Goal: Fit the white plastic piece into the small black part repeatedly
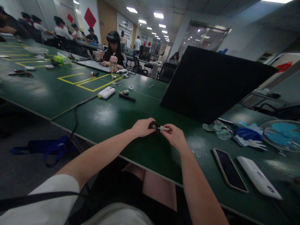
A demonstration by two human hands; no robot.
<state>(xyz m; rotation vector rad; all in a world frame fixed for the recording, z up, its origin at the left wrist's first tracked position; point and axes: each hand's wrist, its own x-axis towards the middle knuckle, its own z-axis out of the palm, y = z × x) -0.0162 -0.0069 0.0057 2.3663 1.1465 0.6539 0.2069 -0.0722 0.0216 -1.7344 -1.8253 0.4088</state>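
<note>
Over the green table (131, 115) my two hands are close together. My left hand (143, 126) is closed around a small dark rounded part (152, 125) that has a light round spot on its face. Between the fingertips of my right hand (173, 135) is a small whitish cylindrical piece (162, 128) with a thin tip. The tip points left at the dark part; whether they touch is too small to tell. Most of the dark part's left side is hidden by my fingers.
A phone (230, 168) and a white power bank (259, 177) lie right of my right arm. Behind them are a fan (282, 135), white-and-blue gloves (249, 134) and clear fan blades (217, 129). A large black panel (211, 84) stands beyond. Across the table sits a person (114, 51).
</note>
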